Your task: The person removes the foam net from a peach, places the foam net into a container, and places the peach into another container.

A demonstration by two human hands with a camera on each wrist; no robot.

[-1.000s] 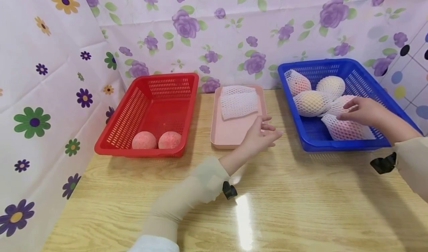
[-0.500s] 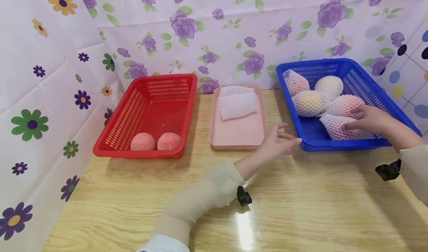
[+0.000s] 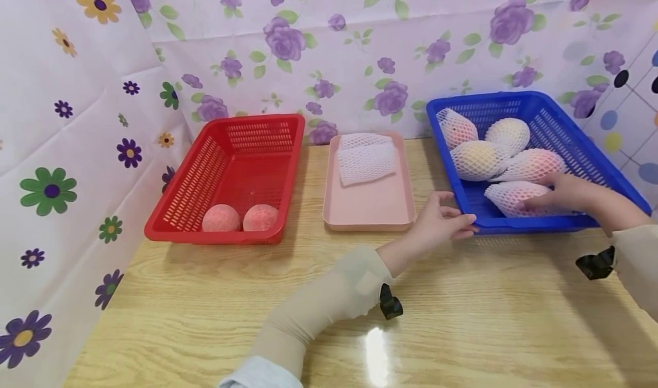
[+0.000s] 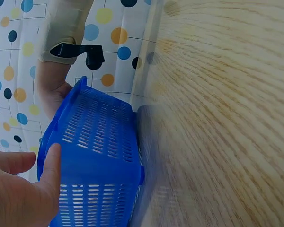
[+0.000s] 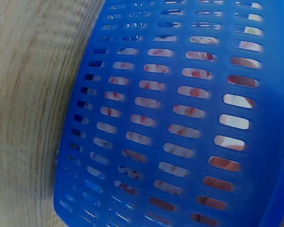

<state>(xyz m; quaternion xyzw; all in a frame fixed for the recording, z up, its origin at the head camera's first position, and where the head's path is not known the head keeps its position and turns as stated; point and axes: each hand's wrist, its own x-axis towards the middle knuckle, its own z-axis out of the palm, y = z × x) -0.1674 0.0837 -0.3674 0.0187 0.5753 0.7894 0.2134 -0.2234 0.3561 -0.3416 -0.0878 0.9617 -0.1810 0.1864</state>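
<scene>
Pink oval fruit in a white foam net sleeve (image 3: 511, 197) lies on its side in the near part of a blue slotted plastic basket (image 3: 524, 224), at the right of the scene. The bare right hand (image 3: 573, 192) is over its right part, the thumb on the near side and the fingers bent over the far side, gripping it; the right wrist view shows mostly the basket's slotted wall, with pink patches showing through.

Just beyond lies a second netted pink fruit (image 3: 534, 165). A yellow netted fruit (image 3: 475, 160) is to the left of that, a pale yellow netted fruit (image 3: 509, 135) farther back, and a pink-red netted fruit (image 3: 456, 128) in the far left corner.

The left hand (image 3: 437, 222) is at the basket's near left corner, its fingers loosely extended, thumb and forefinger apart, with nothing gripped; whether the fingertips touch the rim, I cannot tell.

To the left, a shallow pink rectangular tray (image 3: 367, 208) bears white foam netting (image 3: 367, 160) laid flat over its far half. Farther left, a red slotted plastic basket (image 3: 252, 176) holds two round pink fruits (image 3: 221, 218) side by side against its near wall. All three containers stand on a wood-grain table (image 3: 205, 319).
</scene>
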